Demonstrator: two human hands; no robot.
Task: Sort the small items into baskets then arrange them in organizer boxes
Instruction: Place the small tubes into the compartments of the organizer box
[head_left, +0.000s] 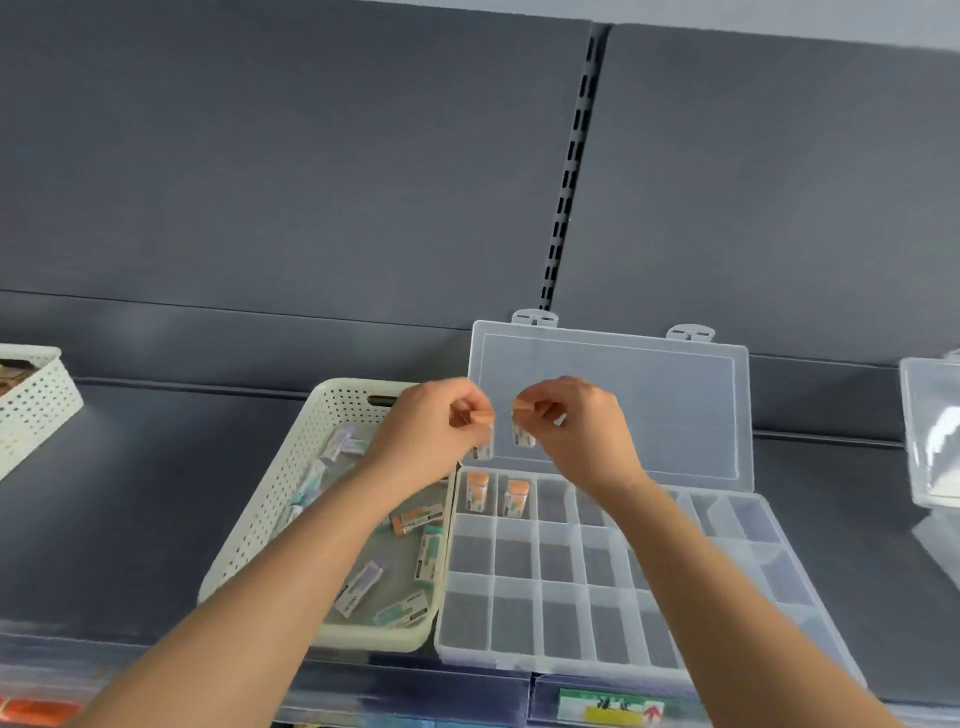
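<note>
A clear organizer box (566, 597) lies open on the shelf, its lid (623, 395) leaning against the back panel. Two orange-capped small tubes (476, 491) (516, 497) stand in its two far-left compartments. Left of it a cream perforated basket (260, 519) holds several small tubes with green, purple and orange caps (427, 558). Above the box's far-left corner, my left hand (436, 431) pinches an orange-capped tube (484, 441) by its cap, and my right hand (576, 421) pinches another orange-capped tube (522, 431) the same way. Both tubes hang upright.
A second cream basket (36, 400) sits at the far left of the shelf. At the right edge stands another clear plastic box (930, 431). A dark grey panel with a slotted rail (566, 171) backs the shelf. Price labels (613, 704) line the shelf's front edge.
</note>
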